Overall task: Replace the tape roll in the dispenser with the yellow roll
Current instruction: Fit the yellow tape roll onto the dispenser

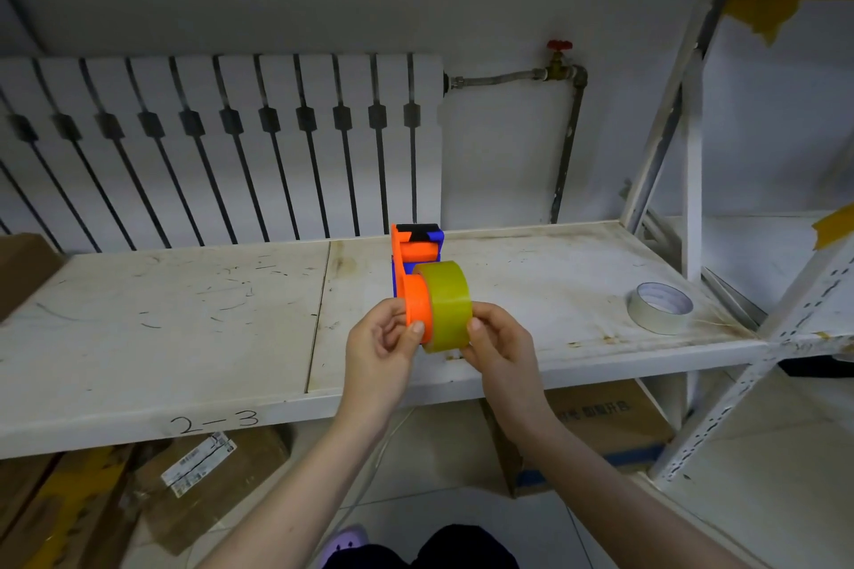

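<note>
Both hands hold things above the front edge of the shelf. My left hand grips the orange and blue dispenser, and my right hand pinches the yellow roll, which sits partway on the orange hub. Lots of bare shelf lies on both sides. One white roll rests near the right edge. "2-3" is written on the front lip.

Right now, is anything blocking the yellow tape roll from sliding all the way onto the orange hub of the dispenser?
Nothing visible does. The yellow tape roll, held by the right hand, sits partly on the orange hub; the left hand holds the hub's left side.
</note>
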Action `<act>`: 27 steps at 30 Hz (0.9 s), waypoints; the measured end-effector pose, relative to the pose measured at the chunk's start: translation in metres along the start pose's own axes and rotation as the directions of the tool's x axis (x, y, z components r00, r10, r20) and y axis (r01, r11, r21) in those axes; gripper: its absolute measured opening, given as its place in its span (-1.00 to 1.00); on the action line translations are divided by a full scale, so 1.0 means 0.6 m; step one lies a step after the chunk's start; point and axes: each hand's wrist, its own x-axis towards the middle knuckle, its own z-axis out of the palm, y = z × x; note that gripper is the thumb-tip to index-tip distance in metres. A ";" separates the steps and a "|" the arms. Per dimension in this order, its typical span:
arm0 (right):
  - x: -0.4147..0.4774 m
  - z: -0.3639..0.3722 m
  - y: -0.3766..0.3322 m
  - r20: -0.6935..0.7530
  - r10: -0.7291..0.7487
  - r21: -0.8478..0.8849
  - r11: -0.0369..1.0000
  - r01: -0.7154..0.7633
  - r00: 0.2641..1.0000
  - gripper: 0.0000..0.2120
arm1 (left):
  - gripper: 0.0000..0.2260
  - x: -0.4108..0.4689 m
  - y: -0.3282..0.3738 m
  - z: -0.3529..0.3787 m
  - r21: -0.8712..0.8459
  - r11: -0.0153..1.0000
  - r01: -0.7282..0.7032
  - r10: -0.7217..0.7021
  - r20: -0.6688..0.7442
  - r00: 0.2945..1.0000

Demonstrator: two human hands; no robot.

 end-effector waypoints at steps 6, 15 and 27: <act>-0.005 0.007 0.007 0.010 -0.038 -0.024 0.999 0.038 0.999 -0.70 | -0.86 -0.002 -0.002 -0.002 -0.036 0.999 0.038 -0.036 0.058 0.998; -0.012 0.011 0.024 0.065 -0.028 -0.081 0.996 0.033 0.997 -0.69 | -0.74 -0.003 -0.021 -0.009 -0.021 0.981 0.193 -0.189 0.118 0.975; -0.007 -0.007 0.036 0.071 0.068 -0.074 0.995 -0.062 0.995 -0.76 | -0.81 0.002 -0.028 -0.019 -0.127 0.955 0.269 -0.232 0.247 0.941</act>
